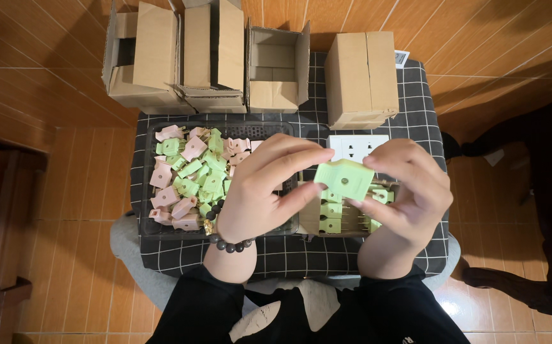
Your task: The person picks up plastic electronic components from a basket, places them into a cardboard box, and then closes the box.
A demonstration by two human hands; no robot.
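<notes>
A light green plastic plug piece (345,179) with a small hole in its face is held between both my hands above a small table. My left hand (263,188) pinches its left edge with thumb and fingers; a dark bead bracelet is on that wrist. My right hand (405,191) grips its right side. Below the piece lies a small box (343,220) holding several green plugs with metal prongs. A black tray (148,226) to the left is heaped with several pink and green plug pieces (190,175).
A white wall socket plate (355,146) lies behind my hands on the black checked tablecloth (429,127). Several cardboard boxes (360,79) stand along the table's far edge, some open. Wooden tiled floor surrounds the table; a dark chair leg is at the right.
</notes>
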